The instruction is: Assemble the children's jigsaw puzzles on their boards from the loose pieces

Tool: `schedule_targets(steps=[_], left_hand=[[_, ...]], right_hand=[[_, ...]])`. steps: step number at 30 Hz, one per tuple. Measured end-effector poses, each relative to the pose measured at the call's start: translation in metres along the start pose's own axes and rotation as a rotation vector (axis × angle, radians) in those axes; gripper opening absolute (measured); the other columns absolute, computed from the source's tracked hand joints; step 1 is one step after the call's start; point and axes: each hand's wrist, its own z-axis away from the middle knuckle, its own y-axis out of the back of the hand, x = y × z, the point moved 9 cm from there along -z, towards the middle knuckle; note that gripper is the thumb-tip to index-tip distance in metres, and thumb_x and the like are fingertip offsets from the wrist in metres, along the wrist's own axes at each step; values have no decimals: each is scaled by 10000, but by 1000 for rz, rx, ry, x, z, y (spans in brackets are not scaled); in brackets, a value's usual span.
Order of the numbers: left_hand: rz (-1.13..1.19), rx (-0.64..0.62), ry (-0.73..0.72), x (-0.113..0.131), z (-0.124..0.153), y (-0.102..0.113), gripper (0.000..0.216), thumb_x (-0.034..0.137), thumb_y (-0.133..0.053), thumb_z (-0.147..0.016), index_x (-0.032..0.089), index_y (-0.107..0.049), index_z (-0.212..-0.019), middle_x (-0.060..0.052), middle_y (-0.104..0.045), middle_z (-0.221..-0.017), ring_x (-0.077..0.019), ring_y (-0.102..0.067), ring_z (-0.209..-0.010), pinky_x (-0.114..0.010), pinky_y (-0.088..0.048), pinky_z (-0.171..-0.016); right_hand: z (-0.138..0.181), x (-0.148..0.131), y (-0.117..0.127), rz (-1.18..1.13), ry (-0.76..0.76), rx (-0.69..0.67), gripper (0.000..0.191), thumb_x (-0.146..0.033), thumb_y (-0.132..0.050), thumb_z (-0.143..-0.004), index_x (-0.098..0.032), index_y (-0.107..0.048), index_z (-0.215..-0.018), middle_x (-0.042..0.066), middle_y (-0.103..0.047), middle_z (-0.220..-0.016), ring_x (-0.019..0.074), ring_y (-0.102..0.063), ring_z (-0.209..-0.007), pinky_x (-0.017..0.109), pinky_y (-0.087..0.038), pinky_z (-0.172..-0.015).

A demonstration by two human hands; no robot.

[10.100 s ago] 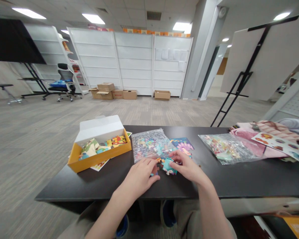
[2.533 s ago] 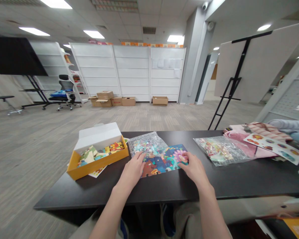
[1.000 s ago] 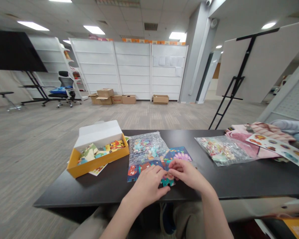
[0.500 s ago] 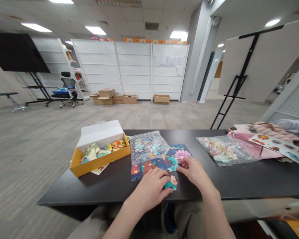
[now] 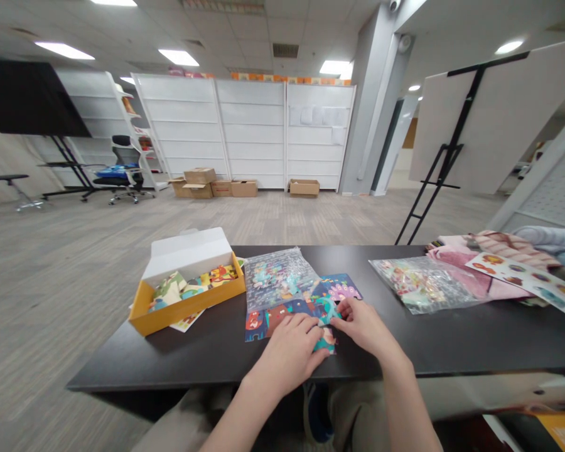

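Observation:
A partly joined colourful jigsaw (image 5: 332, 290) lies on the black table (image 5: 475, 342) in front of me. My left hand (image 5: 289, 351) rests palm down on its near part, fingers together over the pieces. My right hand (image 5: 365, 325) lies beside it, its fingertips pressing a teal piece (image 5: 328, 341) at the puzzle's near edge. A clear bag of loose pieces (image 5: 277, 278) lies on the puzzle's far left part.
An open yellow box (image 5: 186, 301) with a white lid holds loose pieces at the left. A second clear bag (image 5: 419, 282), pink cloth (image 5: 471, 270) and a sticker sheet (image 5: 522, 272) lie at the right. An easel (image 5: 433, 169) stands beyond the table.
Both hands slid a little forward along the puzzle's near edge; the teal piece now sits closer against the joined part. Ten seconds ago only a small cluster of pieces was joined.

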Motion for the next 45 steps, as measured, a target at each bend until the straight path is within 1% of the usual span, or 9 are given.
schedule_targets(steps=[4, 7, 11, 18, 27, 32, 35, 38, 45], left_hand=[[24, 5, -1, 0, 1, 1, 227, 372, -631, -948, 218, -640, -1116, -50, -676, -1253, -257, -592, -1171, -436, -476, -1009], [23, 6, 9, -1, 1, 1, 227, 369, -644, -940, 206, -646, -1098, -60, -676, -1269, -264, -595, -1178, -442, -482, -1004], [29, 2, 12, -2, 1, 2, 233, 382, -663, -927, 202, -657, -1074, -59, -686, -1266, -263, -602, -1178, -442, -485, -1005], [45, -2, 19, -5, 0, 0, 244, 377, -700, -902, 210, -664, -1076, -51, -694, -1260, -266, -608, -1177, -431, -482, -1006], [74, -19, 24, -2, -1, 3, 228, 351, -700, -904, 217, -640, -1080, -48, -710, -1174, -263, -627, -1130, -422, -486, -972], [154, 4, 107, -9, 1, 2, 407, 351, -778, -837, 224, -575, -1167, -50, -703, -1135, -263, -639, -1094, -415, -495, -943], [180, 17, 166, -16, 1, -2, 627, 386, -828, -778, 208, -502, -1283, -70, -689, -1164, -279, -634, -1105, -435, -495, -956], [175, 35, 186, -18, 0, -2, 761, 408, -848, -750, 201, -442, -1359, -96, -661, -1229, -290, -619, -1142, -449, -490, -981], [97, 18, 113, -9, -1, 3, 435, 416, -791, -813, 224, -589, -1147, -50, -675, -1176, -276, -604, -1120, -451, -489, -967]], right_hand=[[0, -1, -7, -233, 56, -56, 183, -304, -634, -764, -210, -548, -895, -4, -656, -752, 149, -619, -628, 262, -490, -614], [-1, -3, -7, -258, 93, -58, 265, -342, -616, -771, -192, -597, -988, 21, -675, -832, 151, -620, -650, 284, -508, -649], [-5, -3, -5, -362, 51, -60, 325, -415, -621, -753, -167, -656, -961, 68, -706, -888, 181, -647, -724, 306, -525, -681], [-6, -8, -1, -394, -19, -53, 388, -542, -561, -802, -168, -661, -815, 13, -608, -607, 161, -574, -554, 266, -435, -501], [-7, -6, 5, -497, -13, 10, 377, -428, -611, -740, -163, -645, -1006, -21, -591, -653, 126, -525, -538, 244, -413, -488], [9, -14, 6, -571, -46, -167, 462, -458, -700, -741, -178, -589, -1090, -34, -622, -655, 125, -578, -565, 233, -452, -523], [20, -13, -4, -554, -112, -325, 424, -475, -731, -730, -188, -572, -998, -38, -635, -611, 132, -615, -563, 234, -482, -542], [23, -10, -17, -500, -174, -391, 381, -480, -746, -713, -194, -562, -888, -24, -660, -592, 139, -639, -545, 226, -484, -522], [21, -17, -27, -363, -131, -316, 237, -407, -713, -752, -202, -595, -740, -6, -663, -553, 157, -632, -492, 233, -468, -467]])
